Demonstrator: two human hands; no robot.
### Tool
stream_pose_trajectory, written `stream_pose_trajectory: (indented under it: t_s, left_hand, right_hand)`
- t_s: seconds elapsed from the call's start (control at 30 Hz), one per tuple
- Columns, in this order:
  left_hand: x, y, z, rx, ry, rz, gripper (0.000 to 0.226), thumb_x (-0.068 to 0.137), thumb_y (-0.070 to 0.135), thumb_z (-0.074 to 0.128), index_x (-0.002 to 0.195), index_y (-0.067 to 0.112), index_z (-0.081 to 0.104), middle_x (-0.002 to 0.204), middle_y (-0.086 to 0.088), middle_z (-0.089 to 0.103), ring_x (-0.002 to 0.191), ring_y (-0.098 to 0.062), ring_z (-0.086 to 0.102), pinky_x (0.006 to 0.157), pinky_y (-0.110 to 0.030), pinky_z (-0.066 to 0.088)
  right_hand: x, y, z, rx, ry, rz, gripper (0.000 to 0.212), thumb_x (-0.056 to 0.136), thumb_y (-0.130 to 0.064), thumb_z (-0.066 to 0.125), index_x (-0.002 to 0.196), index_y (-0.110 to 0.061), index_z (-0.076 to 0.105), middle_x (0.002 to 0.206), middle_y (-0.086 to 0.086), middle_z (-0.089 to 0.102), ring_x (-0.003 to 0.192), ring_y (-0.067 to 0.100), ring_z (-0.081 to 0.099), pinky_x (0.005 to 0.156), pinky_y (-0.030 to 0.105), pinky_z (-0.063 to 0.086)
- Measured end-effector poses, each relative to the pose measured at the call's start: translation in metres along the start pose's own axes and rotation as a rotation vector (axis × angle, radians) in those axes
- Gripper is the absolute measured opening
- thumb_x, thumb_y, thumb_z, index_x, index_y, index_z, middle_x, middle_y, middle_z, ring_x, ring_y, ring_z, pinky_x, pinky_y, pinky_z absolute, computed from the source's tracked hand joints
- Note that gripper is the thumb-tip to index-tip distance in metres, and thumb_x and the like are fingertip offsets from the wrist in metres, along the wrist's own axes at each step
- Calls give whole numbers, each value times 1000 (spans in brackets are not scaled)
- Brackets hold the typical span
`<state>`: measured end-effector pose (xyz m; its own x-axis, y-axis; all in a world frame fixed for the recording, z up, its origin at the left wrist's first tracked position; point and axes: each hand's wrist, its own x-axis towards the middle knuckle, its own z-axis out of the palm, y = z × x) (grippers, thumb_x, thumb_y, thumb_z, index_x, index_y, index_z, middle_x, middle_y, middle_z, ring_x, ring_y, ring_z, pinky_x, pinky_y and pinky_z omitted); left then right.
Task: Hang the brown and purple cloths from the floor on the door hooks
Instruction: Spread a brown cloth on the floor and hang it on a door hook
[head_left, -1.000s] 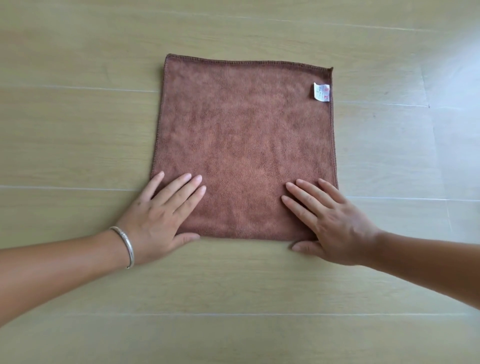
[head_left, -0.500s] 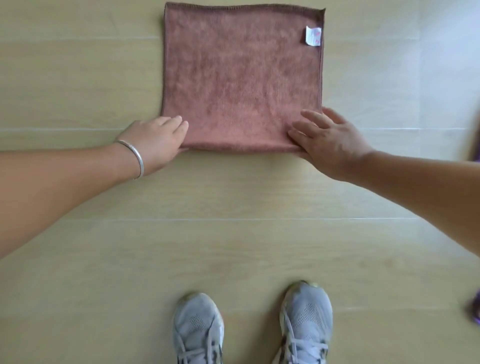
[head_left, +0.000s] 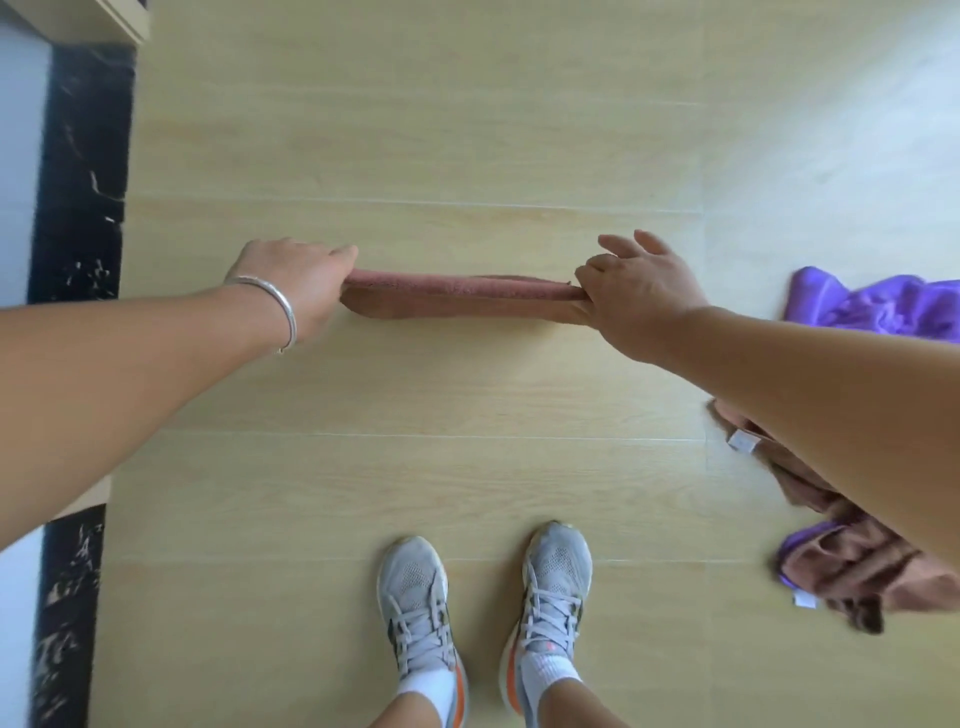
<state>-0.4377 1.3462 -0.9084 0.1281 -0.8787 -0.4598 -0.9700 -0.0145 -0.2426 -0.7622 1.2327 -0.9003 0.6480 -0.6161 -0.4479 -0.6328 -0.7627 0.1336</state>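
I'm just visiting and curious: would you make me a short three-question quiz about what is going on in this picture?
1. True or false: the brown cloth held between the left hand and the right hand lies spread flat on the floor.
2. The purple cloth lies on which side of the person? A: left. B: right. C: behind the shoes.
3. What is worn on the left wrist?

Key:
1. False: it is lifted and stretched between both hands.
2. B.
3. A silver bracelet.
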Motion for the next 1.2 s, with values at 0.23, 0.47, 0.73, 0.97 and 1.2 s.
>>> stream_pose_trajectory:
  t_s: [0.23,0.47,0.73,0.97,1.2]
  left_hand:
    - [-50,-31,-107,-137,-29,53,18,95,16,39,107,23,50,99,-1,63,85,-27,57,61,-33,41]
    - [-116,-72,-247,-154,-120,106,21,100,27,41,103,31,62,84,4,64,78,-22,58,59,-29,40]
    - [-199,-136,-424,-152,-5,30,26,101,34,40,88,33,63,69,10,57,63,-12,53,50,-28,34]
    - [-251,-180,-560,-141,145,-6,38,101,45,37,79,25,60,73,6,61,68,-16,57,56,-30,44]
    - [-310,-206,-692,-110,291,-43,41,102,41,32,82,20,59,72,2,60,64,-17,54,58,-30,39]
  right_hand:
    - [-55,21,-102,-51,-135,33,37,102,-40,28,121,-24,54,135,-7,54,145,16,21,118,41,13]
    - [-112,38,-231,-83,-108,-7,49,101,-48,18,121,-24,55,134,-8,55,145,15,21,118,41,14]
    - [-176,72,-409,-95,53,9,47,102,-47,20,123,-22,54,133,-8,54,145,15,21,118,41,14]
    - [-229,111,-559,-138,224,52,44,102,-47,23,123,-24,54,134,-9,52,144,14,22,118,39,15]
    - [-290,139,-684,-193,438,101,43,101,-49,24,120,-27,56,126,-10,55,136,13,31,112,34,24]
